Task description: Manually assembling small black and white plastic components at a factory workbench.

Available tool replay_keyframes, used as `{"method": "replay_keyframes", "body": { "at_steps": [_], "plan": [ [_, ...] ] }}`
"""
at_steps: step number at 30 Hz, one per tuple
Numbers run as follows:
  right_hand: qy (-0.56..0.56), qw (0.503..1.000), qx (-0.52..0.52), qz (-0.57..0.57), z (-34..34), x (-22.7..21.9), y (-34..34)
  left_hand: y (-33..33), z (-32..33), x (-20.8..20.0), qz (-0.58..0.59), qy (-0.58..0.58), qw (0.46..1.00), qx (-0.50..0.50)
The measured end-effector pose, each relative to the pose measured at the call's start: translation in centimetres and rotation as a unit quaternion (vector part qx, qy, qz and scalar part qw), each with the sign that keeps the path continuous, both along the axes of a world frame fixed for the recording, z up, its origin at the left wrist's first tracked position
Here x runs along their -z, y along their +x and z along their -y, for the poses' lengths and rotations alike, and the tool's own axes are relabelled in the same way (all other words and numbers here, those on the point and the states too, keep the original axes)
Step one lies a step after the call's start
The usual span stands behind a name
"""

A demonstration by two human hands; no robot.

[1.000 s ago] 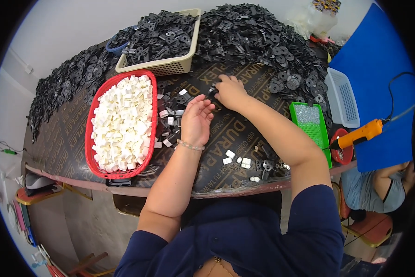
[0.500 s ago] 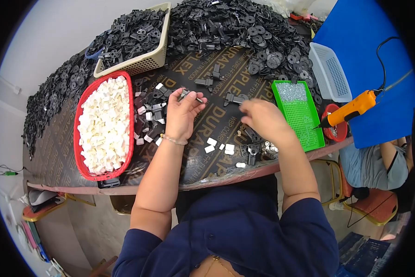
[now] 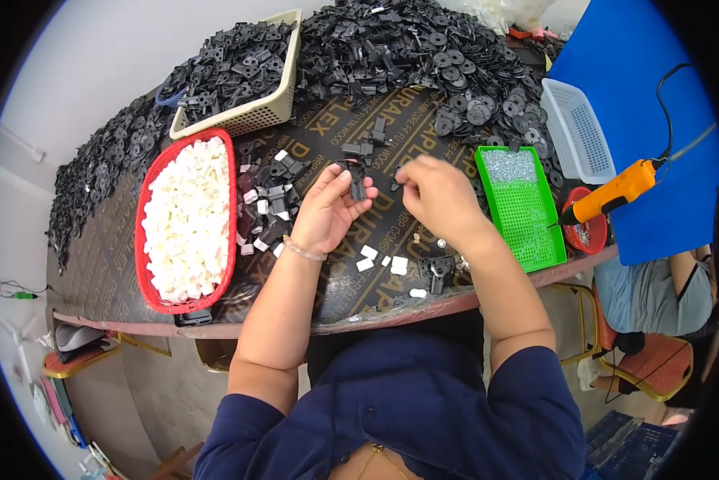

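My left hand (image 3: 333,206) is closed around a black plastic bracket-like part (image 3: 358,182), held above the table with the palm turned up. Just to its right, my right hand (image 3: 439,198) has its fingers pinched together, and a small dark plastic piece (image 3: 396,185) shows at the fingertips; the rest of that piece is hidden. Beyond the hands, a few more black plastic parts (image 3: 364,144) lie on the dark table (image 3: 327,276). Several white plastic caps (image 3: 399,265) and another black part (image 3: 437,272) lie near the front edge.
A red basket (image 3: 142,240) of white caps stands left, beside black parts fitted with white caps (image 3: 276,200). Behind are a cream basket (image 3: 239,120) and heaped black discs (image 3: 479,108). Right are a green tray (image 3: 563,258) of small screws, an orange electric screwdriver (image 3: 615,194) and a co-worker (image 3: 655,292).
The black part in my left hand has turned upright, and that hand has moved slightly right. My right hand has shifted left toward it; the black part formerly beside its fingertips no longer lies there.
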State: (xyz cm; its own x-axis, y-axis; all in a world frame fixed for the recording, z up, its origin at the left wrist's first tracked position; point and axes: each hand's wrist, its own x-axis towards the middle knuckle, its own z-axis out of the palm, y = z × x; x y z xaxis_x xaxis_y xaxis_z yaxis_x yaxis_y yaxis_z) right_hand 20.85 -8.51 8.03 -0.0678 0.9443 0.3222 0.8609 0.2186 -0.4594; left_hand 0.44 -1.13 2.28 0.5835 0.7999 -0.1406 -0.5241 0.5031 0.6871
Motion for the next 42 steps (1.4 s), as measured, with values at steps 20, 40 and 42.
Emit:
{"method": "replay_keyframes", "body": {
  "at_steps": [20,40,42],
  "plan": [
    [-0.033,0.996,-0.076,-0.016,-2.2,2.5,0.3,0.6,-0.3,0.0,-0.027,0.076,0.995,-0.051],
    [0.061,0.938,-0.096,-0.328,-2.6,2.0,-1.9,0.0,-0.2,0.0,-0.015,0.026,0.998,-0.054],
    [0.056,0.935,-0.108,-0.332,-2.5,2.2,-1.9,-0.2,-0.2,0.1,-0.021,0.036,0.999,-0.007]
  ]
}}
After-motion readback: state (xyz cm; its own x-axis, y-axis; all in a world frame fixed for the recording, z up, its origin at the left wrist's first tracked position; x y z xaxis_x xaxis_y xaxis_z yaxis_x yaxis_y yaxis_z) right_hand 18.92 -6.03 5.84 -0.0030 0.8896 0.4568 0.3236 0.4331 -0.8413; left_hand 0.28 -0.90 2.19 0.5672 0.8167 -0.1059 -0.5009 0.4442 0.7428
